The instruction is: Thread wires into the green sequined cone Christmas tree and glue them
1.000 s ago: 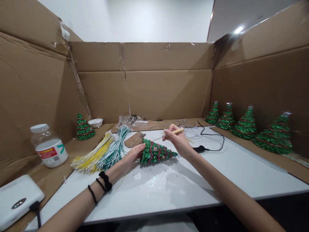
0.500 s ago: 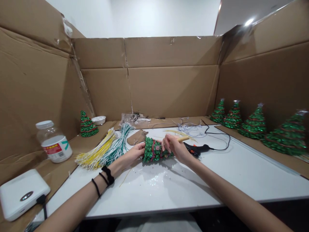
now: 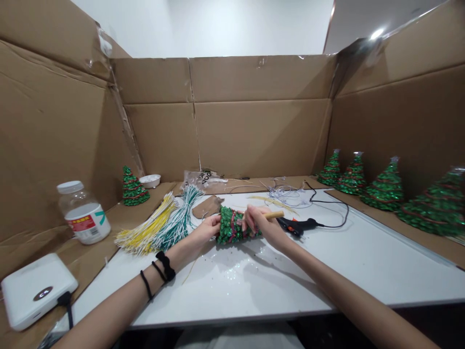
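Note:
A small green glittery Christmas tree with red garland lies on its side just above or on the white board, its wide base toward the left. My left hand is closed on that base end. My right hand is closed around a slim tool with a pale wooden handle, held like a pen against the tree's side. The tool's tip is hidden by my fingers. Just right of this hand lies a black glue gun with an orange trigger. Silvery glitter specks dot the board below the tree.
Yellow-tipped stems and green-tipped stems lie in bundles at left. Further left stand a clear jar, a white device, a tree and a white bowl. Several trees line the right cardboard wall.
My right hand has shifted slightly along the tree, and its fingers now cover the tool's thin shaft. The whole view has moved slightly. My left hand keeps its grip.

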A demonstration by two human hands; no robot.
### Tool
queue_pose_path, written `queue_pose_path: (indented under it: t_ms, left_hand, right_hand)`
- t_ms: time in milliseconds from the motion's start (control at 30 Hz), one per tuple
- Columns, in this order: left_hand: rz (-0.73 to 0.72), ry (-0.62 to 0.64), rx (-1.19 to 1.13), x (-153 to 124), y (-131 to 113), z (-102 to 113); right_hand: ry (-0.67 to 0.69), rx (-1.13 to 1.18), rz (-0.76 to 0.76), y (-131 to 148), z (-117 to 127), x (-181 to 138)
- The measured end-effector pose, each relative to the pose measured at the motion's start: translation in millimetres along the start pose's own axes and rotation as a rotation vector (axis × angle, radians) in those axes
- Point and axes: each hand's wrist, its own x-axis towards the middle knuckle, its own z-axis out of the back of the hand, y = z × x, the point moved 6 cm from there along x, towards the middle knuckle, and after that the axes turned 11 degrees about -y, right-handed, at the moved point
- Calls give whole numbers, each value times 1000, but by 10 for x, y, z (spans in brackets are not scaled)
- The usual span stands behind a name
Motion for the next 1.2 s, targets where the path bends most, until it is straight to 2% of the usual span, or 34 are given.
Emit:
queue_pose_path:
  t_ms: [867,1033,1200]
  left_hand:
    - [15,6,31,7,-13,5]
    - [12,8,36,0,-17,14]
    - [22,64,18,-54,-46,-12]
  right_hand:
    - [10,-52,35,97,-66,-33]
    - [-21,-66,23,120,-75,-41]
    - [-54,-126,78,175,-112,-56]
